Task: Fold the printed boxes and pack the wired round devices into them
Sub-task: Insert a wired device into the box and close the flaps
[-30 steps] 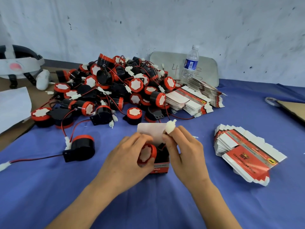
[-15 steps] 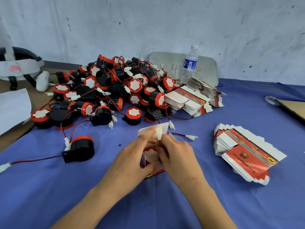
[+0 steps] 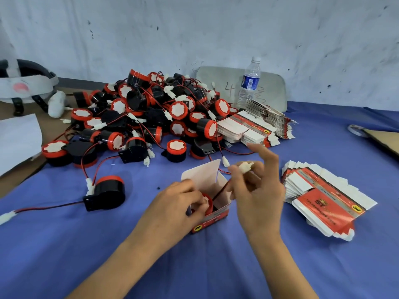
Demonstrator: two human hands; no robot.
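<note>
A small red-and-white printed box [image 3: 216,214] stands open on the blue cloth, its white lid flap [image 3: 201,174] raised. A round black-and-red device [image 3: 207,202] sits inside it. My left hand [image 3: 177,206] holds the box's left side with fingers curled over the device. My right hand [image 3: 257,190] pinches the device's white wire connector [image 3: 245,167] above the box, index finger stretched up. A big heap of wired round devices [image 3: 151,113] lies behind. Flat box blanks are stacked to the right [image 3: 323,197] and beside the heap [image 3: 254,128].
One loose device [image 3: 108,194] with a long red-black wire lies left of the box. A water bottle [image 3: 248,83] stands at the back by a grey board. A headset [image 3: 23,83] and white paper [image 3: 17,139] lie far left, a tape roll [image 3: 356,129] far right.
The device has gone down into the box. My right hand has lifted up and to the right with the wire's connector, and the lid flap now stands free.
</note>
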